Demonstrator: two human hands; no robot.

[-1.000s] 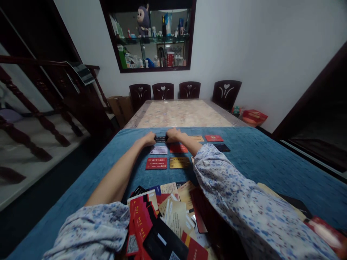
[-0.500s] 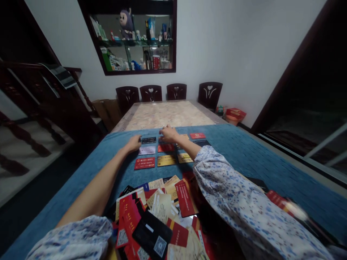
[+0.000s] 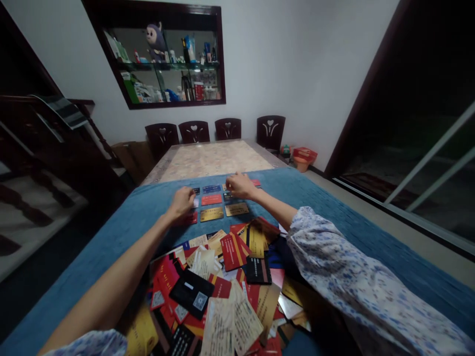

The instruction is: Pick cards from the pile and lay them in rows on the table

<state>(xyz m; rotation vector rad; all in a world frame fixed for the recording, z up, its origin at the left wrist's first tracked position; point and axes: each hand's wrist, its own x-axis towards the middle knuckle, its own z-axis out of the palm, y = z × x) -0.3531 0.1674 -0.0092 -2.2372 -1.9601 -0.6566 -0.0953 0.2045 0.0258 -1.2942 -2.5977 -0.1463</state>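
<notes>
Held left hand [image 3: 182,201] and right hand [image 3: 240,186] at rowed cards [image 3: 211,200], seemingly spaced for visibility, but couldn't tell either grip.

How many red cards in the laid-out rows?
3 visible: near red card by left hand, middle red card in between, far red card past right hand. Hands may hide more.
</notes>
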